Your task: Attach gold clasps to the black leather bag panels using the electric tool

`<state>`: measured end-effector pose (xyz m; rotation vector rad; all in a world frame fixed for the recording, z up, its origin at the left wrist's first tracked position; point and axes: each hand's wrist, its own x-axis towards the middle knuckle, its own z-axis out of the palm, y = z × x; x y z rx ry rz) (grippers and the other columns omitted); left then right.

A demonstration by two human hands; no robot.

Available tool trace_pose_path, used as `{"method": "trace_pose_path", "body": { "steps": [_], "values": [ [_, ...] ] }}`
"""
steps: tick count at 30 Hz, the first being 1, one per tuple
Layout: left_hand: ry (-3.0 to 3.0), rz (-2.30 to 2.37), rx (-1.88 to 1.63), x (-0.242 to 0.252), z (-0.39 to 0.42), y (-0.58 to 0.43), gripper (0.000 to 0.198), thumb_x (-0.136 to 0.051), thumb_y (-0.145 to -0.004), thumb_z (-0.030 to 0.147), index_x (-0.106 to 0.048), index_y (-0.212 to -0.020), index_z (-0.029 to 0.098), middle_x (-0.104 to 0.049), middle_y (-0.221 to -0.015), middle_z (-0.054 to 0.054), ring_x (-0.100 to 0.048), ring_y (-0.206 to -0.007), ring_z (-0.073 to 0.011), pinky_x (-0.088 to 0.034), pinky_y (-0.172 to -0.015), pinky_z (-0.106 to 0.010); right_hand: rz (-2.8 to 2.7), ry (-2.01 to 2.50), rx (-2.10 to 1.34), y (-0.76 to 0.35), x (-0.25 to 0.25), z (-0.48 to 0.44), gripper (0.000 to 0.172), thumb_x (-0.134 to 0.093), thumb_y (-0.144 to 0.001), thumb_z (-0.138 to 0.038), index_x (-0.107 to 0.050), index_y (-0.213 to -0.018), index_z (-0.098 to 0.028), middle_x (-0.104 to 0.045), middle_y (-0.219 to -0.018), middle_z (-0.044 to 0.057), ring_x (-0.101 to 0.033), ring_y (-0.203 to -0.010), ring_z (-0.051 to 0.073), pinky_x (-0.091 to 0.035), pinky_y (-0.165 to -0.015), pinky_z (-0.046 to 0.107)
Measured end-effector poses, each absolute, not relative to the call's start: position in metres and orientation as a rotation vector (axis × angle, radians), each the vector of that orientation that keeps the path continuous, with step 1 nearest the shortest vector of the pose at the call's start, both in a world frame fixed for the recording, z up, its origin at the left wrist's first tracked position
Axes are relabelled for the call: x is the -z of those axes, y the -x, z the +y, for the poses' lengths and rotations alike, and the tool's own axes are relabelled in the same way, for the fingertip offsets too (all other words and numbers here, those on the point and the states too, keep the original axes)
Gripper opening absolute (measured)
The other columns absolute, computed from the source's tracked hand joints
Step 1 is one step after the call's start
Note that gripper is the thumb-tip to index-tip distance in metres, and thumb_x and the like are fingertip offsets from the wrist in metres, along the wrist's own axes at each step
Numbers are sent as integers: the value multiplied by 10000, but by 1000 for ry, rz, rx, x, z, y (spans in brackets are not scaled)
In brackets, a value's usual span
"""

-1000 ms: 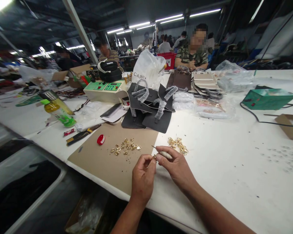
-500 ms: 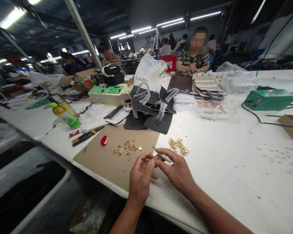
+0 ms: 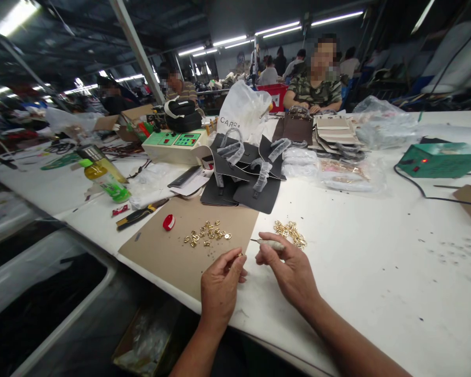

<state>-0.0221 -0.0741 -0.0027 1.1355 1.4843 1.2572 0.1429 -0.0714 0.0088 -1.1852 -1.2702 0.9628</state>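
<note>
My left hand (image 3: 221,284) pinches a small gold metal fitting (image 3: 239,255) between thumb and fingertips, just above the near edge of a brown cardboard sheet (image 3: 168,256). A short way to its right, my right hand (image 3: 288,268) is closed on a small pale-handled pointed tool (image 3: 270,243), tip pointing left. The hands are slightly apart. Several gold fittings lie scattered on the cardboard (image 3: 206,234). A second heap of gold fittings (image 3: 290,233) sits on the white table (image 3: 377,262) just beyond my right hand.
Black leather pieces with wrapped handles (image 3: 243,173) lie behind the cardboard. A red cap (image 3: 168,222), a utility knife (image 3: 141,213), a green-yellow bottle (image 3: 104,178), a cream control box (image 3: 175,145) and a green box (image 3: 439,158) with a cable stand around. People sit across the table.
My hands have drawn apart: the tool tip no longer touches the fitting, and my right hand has shifted slightly right. The view moved a little.
</note>
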Motion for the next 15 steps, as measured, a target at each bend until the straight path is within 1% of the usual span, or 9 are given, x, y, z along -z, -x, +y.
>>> {"method": "trace_pose_path", "body": {
  "steps": [3,8,12,15],
  "values": [
    [-1049,1472,-1201,7,-76,22,408,-829,-788,432,-800,-1072,139,-736,-646,-1,-663,-549,-131,-594,-574,-232,-1217,1178,-984,-145,-12,-72,356,-636,-977,-514,-734,-1086,-190,-703,-735,4,-676,-637,171,-552,-650,298],
    [-1034,1416,-1173,12,-78,19,400,-835,-777,411,-805,-1070,139,-746,-640,-7,-681,-577,-135,-594,-619,-233,-1258,1163,-1058,-142,-13,-71,334,-608,-993,-525,-704,-940,-209,-653,-708,1,-638,-616,173,-528,-620,307],
    [-1019,1385,-1199,9,-78,18,364,-833,-760,393,-815,-1030,150,-769,-676,-25,-691,-578,-150,-606,-607,-255,-1269,1158,-1075,-141,-13,-71,326,-605,-997,-522,-690,-908,-219,-638,-682,-7,-625,-606,176,-516,-615,309],
    [-1017,1386,-1194,6,-78,17,341,-827,-761,378,-818,-1017,154,-768,-669,-24,-696,-583,-150,-608,-607,-248,-1271,1150,-1087,-141,-13,-72,321,-608,-999,-517,-694,-916,-220,-644,-683,-7,-632,-614,178,-521,-628,310]
  ]
}}
